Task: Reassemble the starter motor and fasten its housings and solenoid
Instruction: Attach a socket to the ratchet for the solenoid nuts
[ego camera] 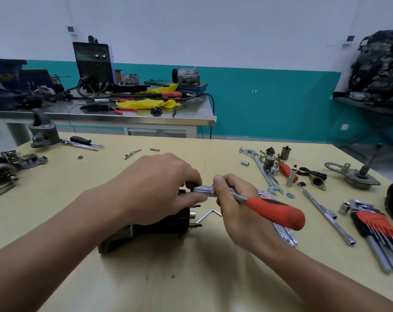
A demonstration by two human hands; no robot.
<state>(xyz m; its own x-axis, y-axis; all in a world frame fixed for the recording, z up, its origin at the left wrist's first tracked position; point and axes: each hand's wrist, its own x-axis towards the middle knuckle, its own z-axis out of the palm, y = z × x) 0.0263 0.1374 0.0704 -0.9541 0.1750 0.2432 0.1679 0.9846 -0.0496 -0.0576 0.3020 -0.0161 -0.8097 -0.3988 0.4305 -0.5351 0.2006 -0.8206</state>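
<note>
The black starter motor (pixel 159 224) lies on its side on the yellow table (pixel 191 278), studs pointing right. My left hand (pixel 159 188) lies over its upper part, fingertips pinching the chrome socket (pixel 203 189) where it meets the motor. My right hand (pixel 236 206) grips the shaft of a nut driver with a red and black handle (pixel 278 213) that carries the socket. What the socket sits on is hidden by my fingers.
Spanners, loose sockets and a long extension bar (pixel 326 212) lie to the right, with a red hex key set (pixel 378 230) at far right. A grey housing (pixel 44 134) and other starter parts sit at left. Loose bolts (pixel 132 153) lie beyond my hands.
</note>
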